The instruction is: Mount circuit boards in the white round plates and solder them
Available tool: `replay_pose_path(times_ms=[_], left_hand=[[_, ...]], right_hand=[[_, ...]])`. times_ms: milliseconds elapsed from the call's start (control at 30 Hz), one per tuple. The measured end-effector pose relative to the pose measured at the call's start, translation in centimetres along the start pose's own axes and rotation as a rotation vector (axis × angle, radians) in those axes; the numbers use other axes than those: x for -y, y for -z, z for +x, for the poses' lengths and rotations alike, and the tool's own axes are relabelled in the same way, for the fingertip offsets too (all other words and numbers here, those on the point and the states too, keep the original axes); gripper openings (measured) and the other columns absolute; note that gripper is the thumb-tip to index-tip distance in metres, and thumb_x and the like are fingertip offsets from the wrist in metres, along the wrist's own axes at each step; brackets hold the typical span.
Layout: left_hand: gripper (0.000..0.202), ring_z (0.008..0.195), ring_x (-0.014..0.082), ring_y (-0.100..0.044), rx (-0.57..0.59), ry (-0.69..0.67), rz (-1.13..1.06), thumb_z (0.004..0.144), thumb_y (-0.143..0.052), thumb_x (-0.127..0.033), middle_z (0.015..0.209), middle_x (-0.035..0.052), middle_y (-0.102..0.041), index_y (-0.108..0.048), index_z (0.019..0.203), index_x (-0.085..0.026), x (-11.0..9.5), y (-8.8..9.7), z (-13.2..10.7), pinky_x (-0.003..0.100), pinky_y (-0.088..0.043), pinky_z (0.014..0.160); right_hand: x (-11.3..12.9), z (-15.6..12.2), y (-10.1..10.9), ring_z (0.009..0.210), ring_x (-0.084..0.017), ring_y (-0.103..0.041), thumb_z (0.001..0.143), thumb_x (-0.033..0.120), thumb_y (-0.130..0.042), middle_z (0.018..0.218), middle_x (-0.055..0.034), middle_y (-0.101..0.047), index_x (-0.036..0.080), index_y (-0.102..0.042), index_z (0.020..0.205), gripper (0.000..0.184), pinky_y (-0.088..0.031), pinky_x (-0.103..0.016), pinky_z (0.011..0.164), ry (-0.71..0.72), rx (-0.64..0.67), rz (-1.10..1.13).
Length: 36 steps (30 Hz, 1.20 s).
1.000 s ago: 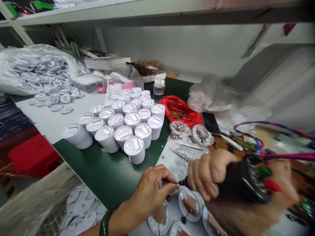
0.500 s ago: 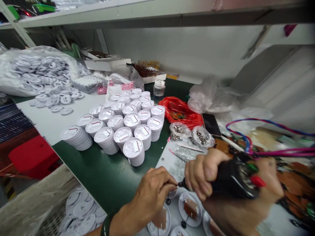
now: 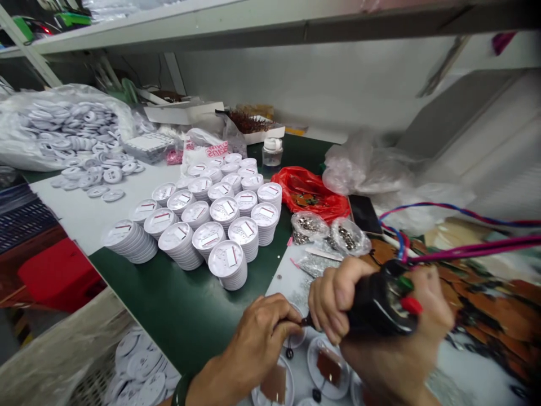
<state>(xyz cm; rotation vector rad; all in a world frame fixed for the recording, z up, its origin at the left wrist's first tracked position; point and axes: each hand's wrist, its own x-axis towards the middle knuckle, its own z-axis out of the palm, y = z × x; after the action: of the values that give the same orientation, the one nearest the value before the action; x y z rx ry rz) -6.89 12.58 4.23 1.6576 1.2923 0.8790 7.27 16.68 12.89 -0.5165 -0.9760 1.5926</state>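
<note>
R hand [image 3: 336, 299] clenched round black corded handheld tool [image 3: 376, 304], tip angled down-left. L hand [image 3: 257, 344] pinched shut just beside tip, anything held too small to tell. Both are above white round discs w/ brown patches [image 3: 328, 366] on desk [image 3: 177, 304]. Stacks of white discs [image 3: 228, 265] sit nearby, plus clear bags of metal studs [image 3: 308, 225].
</note>
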Motion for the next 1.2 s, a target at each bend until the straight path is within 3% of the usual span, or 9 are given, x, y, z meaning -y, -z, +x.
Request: replay_pose_path(times_ms=[167, 367, 467, 567, 633, 733, 967, 1200], left_hand=[[0.016, 0.079, 0.0164, -0.067, -0.041, 0.056, -0.061, 0.086, -0.073, -0.007, 0.079, -0.0011, -0.073, -0.073, 0.076, -0.019, 0.6, -0.5, 0.2, 0.028, -0.046, 0.078], [0.015, 0.085, 0.0172, -0.069, 0.020, 0.031, -0.027, 0.093, -0.067, -0.010, 0.086, 0.0003, -0.075, -0.074, 0.082, -0.018, 0.5, -0.4, 0.1, 0.029, -0.047, 0.083], [0.023, 0.099, 0.0192, -0.068, 0.063, -0.098, 0.159, 0.099, -0.057, -0.010, 0.100, -0.0001, -0.077, -0.075, 0.098, -0.023, 0.7, 0.3, -0.3, 0.038, -0.041, 0.101], [0.039, 0.123, 0.0228, -0.061, 0.103, -0.202, 0.320, 0.101, -0.046, -0.007, 0.122, -0.0013, -0.075, -0.070, 0.121, -0.029, 1.5, 0.9, -0.8, 0.050, -0.025, 0.120], [0.040, 0.136, 0.0277, -0.054, 0.198, -0.209, 0.419, 0.102, -0.046, -0.010, 0.134, -0.0018, -0.071, -0.067, 0.129, -0.031, 2.3, 0.9, -1.1, 0.060, -0.019, 0.123], [0.038, 0.140, 0.0338, -0.050, 0.327, -0.192, 0.546, 0.102, -0.050, -0.014, 0.143, -0.0002, -0.064, -0.063, 0.134, -0.028, 3.0, 0.5, -1.2, 0.068, -0.019, 0.122], [0.038, 0.145, 0.0313, -0.044, 0.440, -0.217, 0.646, 0.104, -0.047, -0.017, 0.149, -0.0003, -0.059, -0.059, 0.139, -0.026, 3.1, 0.6, -0.7, 0.060, -0.024, 0.125], [0.045, 0.150, 0.0271, -0.036, 0.380, -0.273, 0.610, 0.102, -0.050, -0.012, 0.154, -0.0014, -0.054, -0.054, 0.145, -0.027, 4.5, 0.5, -1.4, 0.051, -0.025, 0.128]], right_hand=[[-0.6, -0.1, 0.6, 0.036, -0.015, -0.046, 0.088, 0.070, -0.051, 0.041, -0.0011, -0.050, 0.019, -0.069, 0.058, 0.062, -0.041, -0.028, 0.037, 0.030, -0.061, 0.028], [-0.8, 0.0, 1.0, 0.035, -0.014, -0.046, 0.088, 0.069, -0.052, 0.041, -0.0008, -0.050, 0.019, -0.069, 0.059, 0.061, -0.041, -0.027, 0.038, 0.010, -0.057, 0.043], [-1.1, 0.2, 1.4, 0.036, -0.014, -0.046, 0.086, 0.070, -0.054, 0.041, -0.0009, -0.050, 0.018, -0.070, 0.059, 0.061, -0.039, -0.027, 0.038, -0.022, -0.015, 0.020], [-2.1, 0.5, 2.3, 0.037, -0.015, -0.047, 0.084, 0.071, -0.056, 0.042, -0.0015, -0.052, 0.018, -0.071, 0.059, 0.060, -0.038, -0.026, 0.038, -0.009, -0.011, -0.031], [-3.0, 0.6, 2.9, 0.038, -0.015, -0.048, 0.085, 0.071, -0.055, 0.043, -0.0017, -0.053, 0.018, -0.071, 0.060, 0.060, -0.038, -0.026, 0.039, -0.001, -0.021, -0.060], [-4.2, 0.6, 3.6, 0.040, -0.015, -0.049, 0.088, 0.071, -0.051, 0.045, -0.0020, -0.055, 0.018, -0.071, 0.063, 0.062, -0.039, -0.026, 0.042, -0.012, -0.009, -0.071], [-5.7, 0.1, 4.2, 0.041, -0.013, -0.049, 0.091, 0.069, -0.051, 0.047, -0.0005, -0.055, 0.018, -0.068, 0.065, 0.060, -0.037, -0.024, 0.042, -0.068, 0.017, -0.060], [-6.3, 0.1, 4.6, 0.038, -0.011, -0.044, 0.090, 0.070, -0.050, 0.044, 0.0016, -0.051, 0.020, -0.064, 0.063, 0.059, -0.034, -0.024, 0.040, -0.079, 0.021, -0.072]])
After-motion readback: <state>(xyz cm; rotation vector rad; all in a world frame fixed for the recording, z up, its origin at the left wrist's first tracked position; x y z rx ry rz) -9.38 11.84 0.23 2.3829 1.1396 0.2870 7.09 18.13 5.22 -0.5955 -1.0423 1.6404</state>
